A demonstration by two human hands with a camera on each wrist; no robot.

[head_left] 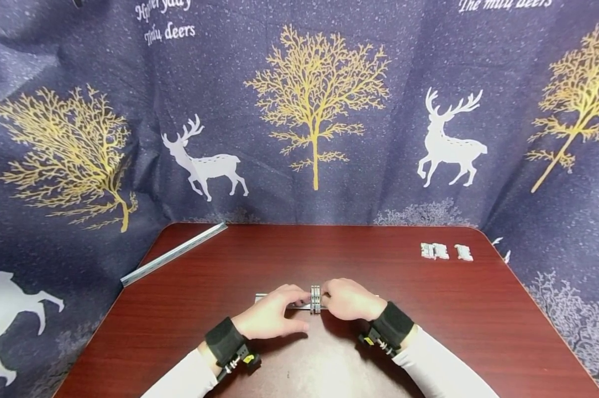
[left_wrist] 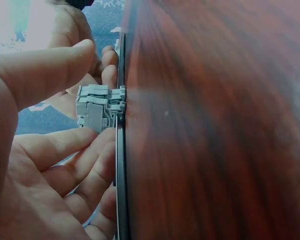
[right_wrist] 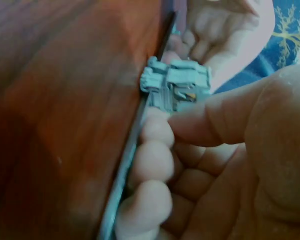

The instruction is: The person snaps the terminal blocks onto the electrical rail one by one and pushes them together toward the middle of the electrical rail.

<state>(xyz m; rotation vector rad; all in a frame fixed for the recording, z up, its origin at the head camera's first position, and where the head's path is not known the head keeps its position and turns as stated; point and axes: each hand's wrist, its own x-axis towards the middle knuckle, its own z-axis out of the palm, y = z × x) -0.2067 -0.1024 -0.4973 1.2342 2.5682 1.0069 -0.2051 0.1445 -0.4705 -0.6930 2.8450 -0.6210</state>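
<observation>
Two narrow grey terminal blocks [head_left: 315, 299] stand side by side on a short metal DIN rail [head_left: 261, 297] at the table's middle. The left hand [head_left: 274, 314] lies along the rail to their left. Its fingers, only slightly bent, touch the side of the terminal blocks [left_wrist: 97, 107], while the thumb is raised apart from them. From the right, the right hand [head_left: 350, 299] has its fingers curled beside the rail. Thumb and index fingertip come together at the edge of the terminal blocks [right_wrist: 182, 80]. The rail's right part is mostly hidden under this hand.
A longer slotted metal rail [head_left: 174, 254] lies diagonally along the table's left edge. Several pale loose terminal blocks [head_left: 435, 251] sit at the back right of the reddish-brown table [head_left: 299, 254]. Behind the table hangs a dark blue cloth [head_left: 339, 210] printed with deer and trees.
</observation>
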